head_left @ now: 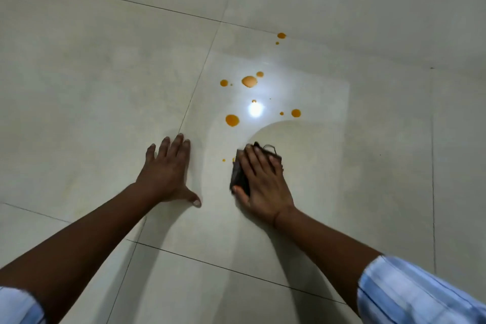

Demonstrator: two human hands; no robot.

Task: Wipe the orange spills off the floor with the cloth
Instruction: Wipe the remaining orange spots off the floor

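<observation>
Cloth dark, on floor under right hand, fingers straight, pressing it. Just left of cloth, left hand flat on floor, fingers spread. Orange spills farther off, nearest specks beside cloth.

Most of the dark cloth lies hidden under the right hand, low in the centre of the frame. Only its left edge and a frayed bit past the fingertips show, so its full shape cannot be told. An orange drop at the cloth's upper left corner is partly covered. The white glare at centre washes out the floor beneath it. The striped sleeve at lower right is blurred and cut by the edge; the other sleeve at lower left is cut off too. A dark speck at upper right is too small to identify.
</observation>
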